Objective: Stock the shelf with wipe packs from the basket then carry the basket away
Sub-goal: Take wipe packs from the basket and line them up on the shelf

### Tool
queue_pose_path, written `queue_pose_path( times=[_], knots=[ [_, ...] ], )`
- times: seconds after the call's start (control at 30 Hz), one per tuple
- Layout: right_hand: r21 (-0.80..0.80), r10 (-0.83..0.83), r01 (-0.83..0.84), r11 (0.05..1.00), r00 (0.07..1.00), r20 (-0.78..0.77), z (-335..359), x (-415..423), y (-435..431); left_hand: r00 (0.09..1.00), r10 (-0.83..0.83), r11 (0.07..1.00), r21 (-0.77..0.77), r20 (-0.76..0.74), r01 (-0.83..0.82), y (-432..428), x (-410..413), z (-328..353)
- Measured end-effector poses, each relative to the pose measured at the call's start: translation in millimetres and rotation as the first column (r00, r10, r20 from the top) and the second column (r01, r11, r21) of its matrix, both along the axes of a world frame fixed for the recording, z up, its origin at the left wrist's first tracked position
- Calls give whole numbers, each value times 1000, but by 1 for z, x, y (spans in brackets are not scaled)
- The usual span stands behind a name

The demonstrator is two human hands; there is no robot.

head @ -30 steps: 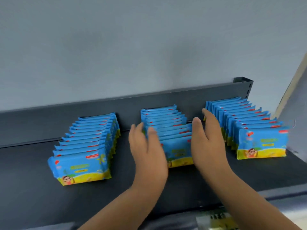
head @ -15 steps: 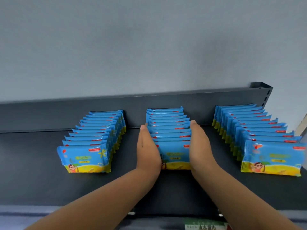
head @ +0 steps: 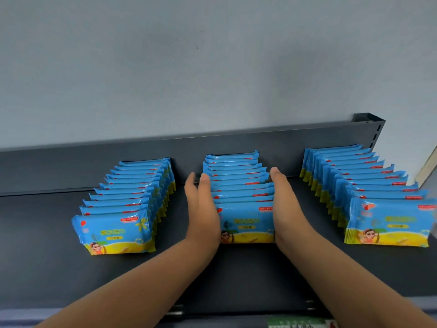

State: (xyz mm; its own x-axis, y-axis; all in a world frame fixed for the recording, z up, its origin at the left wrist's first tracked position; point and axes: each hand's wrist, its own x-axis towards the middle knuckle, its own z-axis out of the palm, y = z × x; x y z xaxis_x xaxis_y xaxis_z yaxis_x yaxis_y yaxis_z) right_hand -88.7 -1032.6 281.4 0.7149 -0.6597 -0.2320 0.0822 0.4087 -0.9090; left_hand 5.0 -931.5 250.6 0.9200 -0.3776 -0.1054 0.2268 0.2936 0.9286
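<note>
Three rows of blue and yellow wipe packs stand upright on a dark grey shelf (head: 47, 268). The middle row (head: 246, 223) sits between my two hands. My left hand (head: 202, 209) presses flat against its left side with straight fingers. Against its right side my right hand (head: 286, 204) lies flat in the same way. A left row (head: 120, 223) and a right row (head: 387, 221) stand apart from my hands. No basket is in view.
The shelf's low back panel (head: 94, 166) runs behind the rows, with a grey wall above. A slotted upright (head: 376, 131) stands at the back right corner. A green label strip (head: 298, 323) shows at the shelf's front edge.
The view has shifted so the rows sit more centred and lower. My hands went from hovering over the middle row to flanking it, then stayed pressed on its sides.
</note>
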Motion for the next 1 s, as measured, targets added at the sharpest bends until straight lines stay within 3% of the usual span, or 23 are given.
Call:
queue_pose_path(
  times=[0.1,0.3,1.0],
  knots=[
    [63,32,-33,997,999,11,2,0,-1,976,-134,990,-55,-174,126,-2,13,0],
    [107,39,-43,993,999,32,3,1,0,962,-258,962,-116,-88,247,1,3,24],
    [36,56,-57,998,997,44,-1,3,0,974,-197,974,-133,-108,182,-1,8,23]
  ],
)
